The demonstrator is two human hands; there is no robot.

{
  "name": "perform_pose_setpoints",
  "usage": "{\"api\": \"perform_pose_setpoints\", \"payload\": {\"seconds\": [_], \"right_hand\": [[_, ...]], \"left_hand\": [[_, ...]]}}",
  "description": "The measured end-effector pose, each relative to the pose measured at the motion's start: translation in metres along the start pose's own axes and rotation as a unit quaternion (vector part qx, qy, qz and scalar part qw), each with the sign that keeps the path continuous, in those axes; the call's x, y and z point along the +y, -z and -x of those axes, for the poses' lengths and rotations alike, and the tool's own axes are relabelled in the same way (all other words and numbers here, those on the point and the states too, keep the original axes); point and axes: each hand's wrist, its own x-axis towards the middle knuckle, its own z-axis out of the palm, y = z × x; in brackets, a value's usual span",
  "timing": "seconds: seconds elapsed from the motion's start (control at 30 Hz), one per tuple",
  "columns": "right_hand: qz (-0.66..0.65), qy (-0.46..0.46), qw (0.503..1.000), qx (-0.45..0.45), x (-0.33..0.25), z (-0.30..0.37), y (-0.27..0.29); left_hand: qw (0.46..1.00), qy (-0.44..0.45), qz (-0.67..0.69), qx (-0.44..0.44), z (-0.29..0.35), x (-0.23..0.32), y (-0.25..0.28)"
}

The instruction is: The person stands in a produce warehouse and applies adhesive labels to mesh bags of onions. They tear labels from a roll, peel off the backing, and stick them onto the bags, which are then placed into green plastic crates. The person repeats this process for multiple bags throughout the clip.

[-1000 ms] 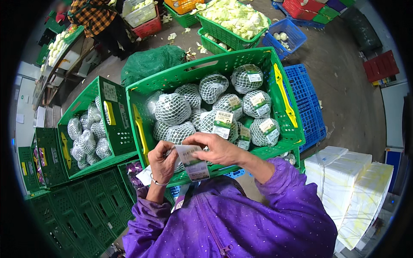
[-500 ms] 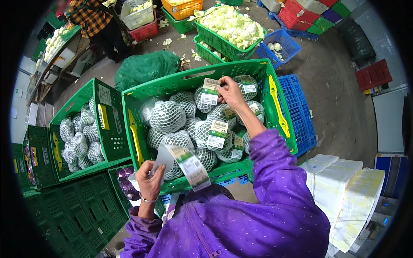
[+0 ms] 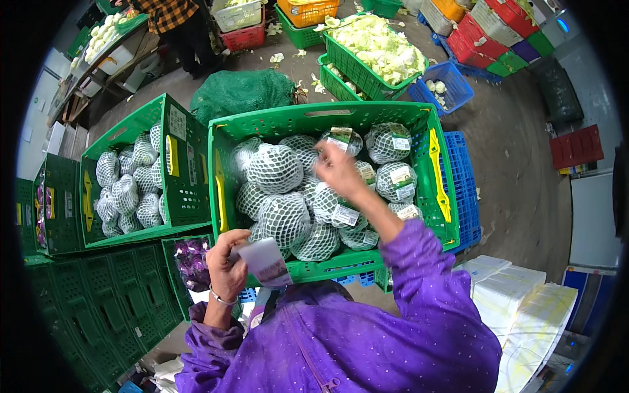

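Observation:
A strip of printed labels (image 3: pixel 267 263) is pinched in my left hand (image 3: pixel 226 267), at the near left edge of a big green crate (image 3: pixel 272 116). Inside the crate sit several round vegetables in white foam nets (image 3: pixel 274 168); their kind is hard to make out under the wrapping. Several toward the right carry a green and white label (image 3: pixel 401 175). My right hand (image 3: pixel 341 173) hovers over the middle of the crate, below a labelled vegetable at the far side. Its fingers are curled but smeared by motion, and whether anything is between them is hidden.
Left of the big crate stands another green crate (image 3: pixel 171 196) with netted vegetables. Purple vegetables (image 3: pixel 191 263) lie in a lower crate. Beyond are a green net sack (image 3: pixel 242 95), a crate of pale leaves (image 3: pixel 377 49) and a person (image 3: pixel 180 33). White foam boxes (image 3: pixel 517 295) stand near right.
My right hand has left the label on the far netted vegetable and drawn back toward me and left. The label strip in my left hand now hangs shorter and folded. The whole view has shifted.

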Motion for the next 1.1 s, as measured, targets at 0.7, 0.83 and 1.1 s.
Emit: {"api": "perform_pose_setpoints", "payload": {"seconds": [0.7, 0.83, 1.1], "right_hand": [[-0.378, -0.079, 0.903, -0.189, -0.055, 0.153, -0.087], [-0.431, -0.103, 0.861, -0.251, -0.05, 0.146, -0.09], [-0.139, 0.124, 0.981, -0.047, -0.072, 0.159, -0.083]], "left_hand": [[0.988, 0.109, 0.051, -0.092, 0.048, -0.038, 0.012], [0.993, 0.06, 0.004, -0.101, 0.037, -0.04, 0.012], [0.992, 0.082, -0.035, -0.086, 0.064, -0.049, 0.02]]}}
